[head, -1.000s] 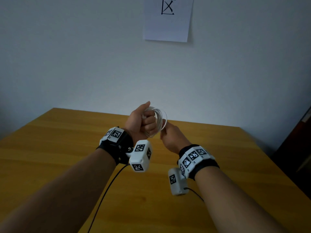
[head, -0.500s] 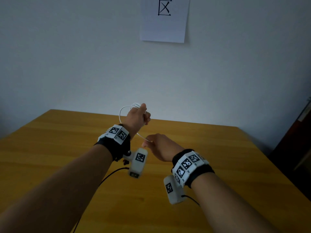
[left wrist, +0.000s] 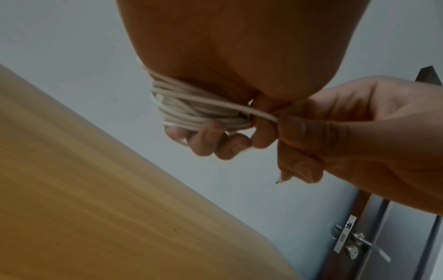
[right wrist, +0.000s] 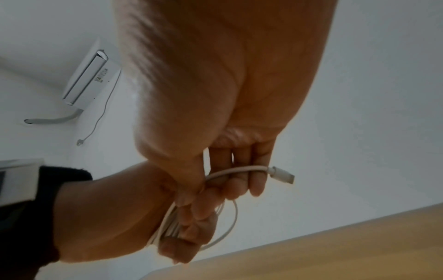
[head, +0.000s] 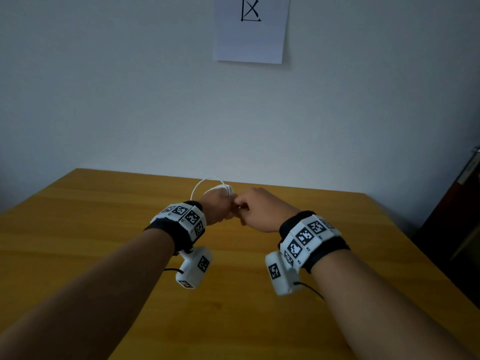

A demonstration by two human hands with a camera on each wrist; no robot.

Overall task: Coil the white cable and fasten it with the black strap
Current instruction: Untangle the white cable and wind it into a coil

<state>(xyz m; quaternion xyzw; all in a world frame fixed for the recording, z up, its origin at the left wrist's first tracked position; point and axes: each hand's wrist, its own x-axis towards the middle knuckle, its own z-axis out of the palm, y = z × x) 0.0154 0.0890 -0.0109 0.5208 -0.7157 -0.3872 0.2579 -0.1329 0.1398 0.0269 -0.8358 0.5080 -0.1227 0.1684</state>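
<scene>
The white cable (head: 207, 187) is wound in several loops (left wrist: 191, 111) round the fingers of my left hand (head: 218, 206), which grips the coil above the table. My right hand (head: 257, 209) touches the left and pinches the cable's free end (left wrist: 263, 114) between thumb and fingers. The end's plug (right wrist: 281, 173) sticks out past the right hand's fingers (right wrist: 256, 181). In the right wrist view the coil (right wrist: 223, 227) hangs from my left hand (right wrist: 134, 214). I see no black strap in any view.
A wooden table (head: 104, 229) spreads below both hands, its far edge at a white wall with a paper sheet (head: 250, 29). A door with a metal handle (left wrist: 359, 240) stands at the right. An air conditioner (right wrist: 88, 79) hangs on the wall.
My right hand has come up from below and closed against the left hand, taking up the slack strand. The left hand has dropped slightly, with a loop standing above it.
</scene>
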